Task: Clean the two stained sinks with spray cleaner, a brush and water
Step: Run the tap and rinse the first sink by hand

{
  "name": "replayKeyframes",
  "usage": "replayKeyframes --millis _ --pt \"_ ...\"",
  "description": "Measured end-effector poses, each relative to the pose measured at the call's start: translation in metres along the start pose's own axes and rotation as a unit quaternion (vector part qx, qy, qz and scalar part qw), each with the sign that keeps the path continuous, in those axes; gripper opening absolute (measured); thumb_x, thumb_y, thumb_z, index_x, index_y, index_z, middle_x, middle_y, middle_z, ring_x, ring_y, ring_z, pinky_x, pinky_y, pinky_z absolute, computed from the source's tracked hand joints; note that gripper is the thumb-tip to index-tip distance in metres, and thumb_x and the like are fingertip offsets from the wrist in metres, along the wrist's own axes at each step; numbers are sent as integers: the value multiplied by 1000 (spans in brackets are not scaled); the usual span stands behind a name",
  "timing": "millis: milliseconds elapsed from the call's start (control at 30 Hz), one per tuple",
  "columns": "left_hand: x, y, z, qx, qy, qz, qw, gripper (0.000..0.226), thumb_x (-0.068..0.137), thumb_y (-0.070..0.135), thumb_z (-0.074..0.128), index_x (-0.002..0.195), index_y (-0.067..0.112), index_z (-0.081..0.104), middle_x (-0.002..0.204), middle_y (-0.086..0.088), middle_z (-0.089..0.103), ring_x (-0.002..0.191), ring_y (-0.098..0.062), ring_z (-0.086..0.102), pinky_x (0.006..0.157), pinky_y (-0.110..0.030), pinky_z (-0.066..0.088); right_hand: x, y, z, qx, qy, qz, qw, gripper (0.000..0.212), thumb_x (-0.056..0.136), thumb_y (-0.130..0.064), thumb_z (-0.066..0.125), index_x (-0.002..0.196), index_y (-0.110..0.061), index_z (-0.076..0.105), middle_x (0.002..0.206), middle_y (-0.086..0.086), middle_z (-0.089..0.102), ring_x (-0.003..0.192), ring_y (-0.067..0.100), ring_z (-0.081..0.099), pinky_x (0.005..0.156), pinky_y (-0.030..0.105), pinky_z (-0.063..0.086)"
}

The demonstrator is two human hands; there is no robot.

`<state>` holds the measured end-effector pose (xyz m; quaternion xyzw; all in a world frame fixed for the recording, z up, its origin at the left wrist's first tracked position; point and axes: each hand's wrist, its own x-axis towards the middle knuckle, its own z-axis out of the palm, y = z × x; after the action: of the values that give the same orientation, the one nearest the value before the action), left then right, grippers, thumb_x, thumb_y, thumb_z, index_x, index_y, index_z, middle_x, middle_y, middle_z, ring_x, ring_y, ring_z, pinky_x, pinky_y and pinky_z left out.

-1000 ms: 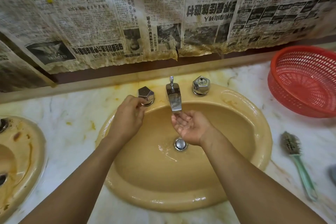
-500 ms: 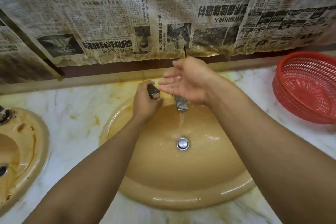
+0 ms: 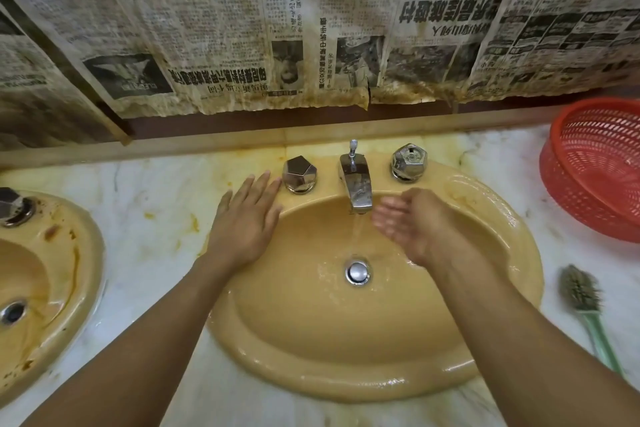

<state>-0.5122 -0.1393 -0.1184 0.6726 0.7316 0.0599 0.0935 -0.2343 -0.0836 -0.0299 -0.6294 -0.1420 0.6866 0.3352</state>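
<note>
Right now your left hand [image 3: 246, 218] is flat and open over the left rim of the yellow sink [image 3: 346, 380]. The fingers are straight and together, with the tips just beside the left tap knob [image 3: 299, 173] but not wrapped round it. Can't tell if the palm actually rests on the rim or hangs just above it.

Your right hand [image 3: 410, 227] is inside the bowl, loosely cupped with the palm turned towards the spout [image 3: 356, 185], gripping nothing. It sits just to the right of the stream of water [image 3: 358, 234] running down from the spout. The fingertips are right at the edge of the stream and a bit blurred. The water lands near the chrome drain plug [image 3: 357, 272], and the bowl and front rim look wet and shiny. The right tap knob [image 3: 408, 161] has nothing on it.

The other sink [image 3: 85, 243] is at the far left edge, only partly in shot, with brown streaks and blotches on its rim and bowl.

The brush [image 3: 581, 291], pale bristles and green handle, lies on the marble counter [image 3: 149, 184] to the right of the sink you're at, well apart from both hands. A red plastic basket [image 3: 588, 184] sits on the counter beyond it, at the back right. Stained newspaper [image 3: 225, 28] covers the wall behind the taps.
</note>
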Motion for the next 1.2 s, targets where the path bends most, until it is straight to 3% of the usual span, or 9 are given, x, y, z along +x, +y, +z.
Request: replayKeyframes --millis 100,267,433,500,600,733,933,1067,1200 --pt "12 7 3 74 -40 17 996 87 97 77 7 166 27 -7 172 10 -19 160 -17 -16 128 -56 -2 10 23 11 129 -79 127 980 40 110 -26 41 112 9 61 107 28 70 97 38 69 79 46 62" --pt "45 18 -1 65 -69 8 995 115 83 93 27 168 18 8 175 4 -10 160 -14 -13 129 -53 0 20 34 31 184 -126 148 963 34 104 -17 50 87 4 71 78 17 73 63 25 74 62 33 64" --pt "20 16 4 77 -46 42 995 91 103 63 38 166 12 -4 174 -4 -18 160 -19 -15 130 -45 -3 8 28 -2 76 -71 123 987 41 109 -24 44 82 0 65 66 13 70 62 23 68 50 27 58" --pt "-5 9 9 66 -35 77 994 81 107 40 38 166 11 -9 173 -5 -20 159 -19 -18 130 -40 -8 -7 9 -15 23 -41 79 996 38 109 -20 40 91 1 67 72 13 71 72 23 68 56 30 59" --pt "-17 1 13 57 -26 108 992 75 104 35 28 166 11 -8 174 -4 -16 159 -16 -20 129 -35 -11 -32 -31 -4 18 -80 -1 997 37 108 -16 40 105 10 65 92 23 75 82 30 77 66 35 63" --pt "17 8 2 67 -52 79 993 86 106 56 37 166 9 -4 175 -7 -10 161 -19 -12 130 -39 -5 -56 -66 60 -110 -191 -65 973 35 107 -16 42 118 13 60 116 33 69 104 40 72 96 46 59" --pt "54 14 -4 81 -77 39 993 117 80 90 40 164 11 19 172 -11 19 159 -25 13 129 -44 15 -56 -61 104 -258 -178 -127 941 30 107 -21 48 110 6 63 126 33 63 114 42 66 98 46 58" --pt "23 12 1 91 -45 68 993 93 103 57 42 166 6 -4 174 -11 -8 161 -23 -9 131 -41 1 -47 -46 69 -236 -132 -173 947 34 108 -20 44 106 6 67 100 23 75 89 33 76 83 41 64" --pt "-34 -10 10 35 -13 129 991 83 97 11 46 167 10 1 175 -5 -7 160 -16 -12 128 -31 -11 -14 -22 24 -90 40 -167 981 31 101 -16 45 89 0 69 75 16 71 62 27 69 54 31 59"
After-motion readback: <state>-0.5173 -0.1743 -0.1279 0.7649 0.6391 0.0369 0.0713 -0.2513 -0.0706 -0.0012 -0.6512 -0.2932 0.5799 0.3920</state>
